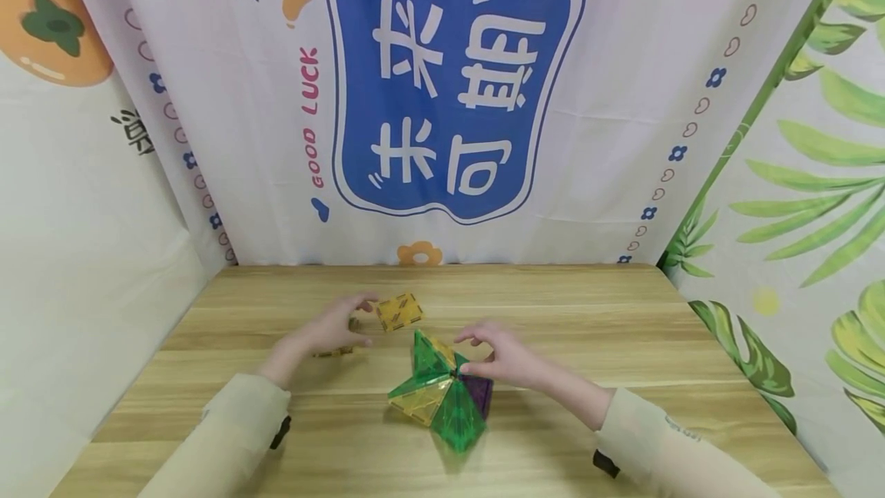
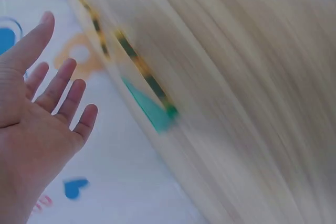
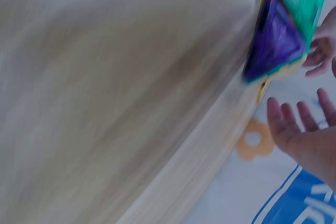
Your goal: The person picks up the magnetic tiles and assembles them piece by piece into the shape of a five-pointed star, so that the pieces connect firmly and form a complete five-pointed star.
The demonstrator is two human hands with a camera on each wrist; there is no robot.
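In the head view a star-like build of translucent magnetic tiles, with green triangles [image 1: 459, 417], yellow triangles [image 1: 420, 401] and a purple triangle [image 1: 477, 393], stands on the table, rising to a middle peak. My right hand [image 1: 508, 356] is beside that peak, fingers apart and loosely bent, thumb overlapping the top in this view. The right wrist view shows its fingers [image 3: 307, 121] spread and holding nothing. To the left, my left hand [image 1: 335, 327] hovers with thumb and fingers apart, partly hiding a yellow tile [image 1: 336, 352]. A yellow square tile [image 1: 399, 312] lies just past its fingertips.
The wooden table [image 1: 588, 306] ends at a printed white cloth [image 1: 622, 137] hanging behind it. More printed cloth hangs at the left [image 1: 83, 198] and right [image 1: 816, 214]. In the left wrist view a green tile [image 2: 149, 109] shows near the table edge.
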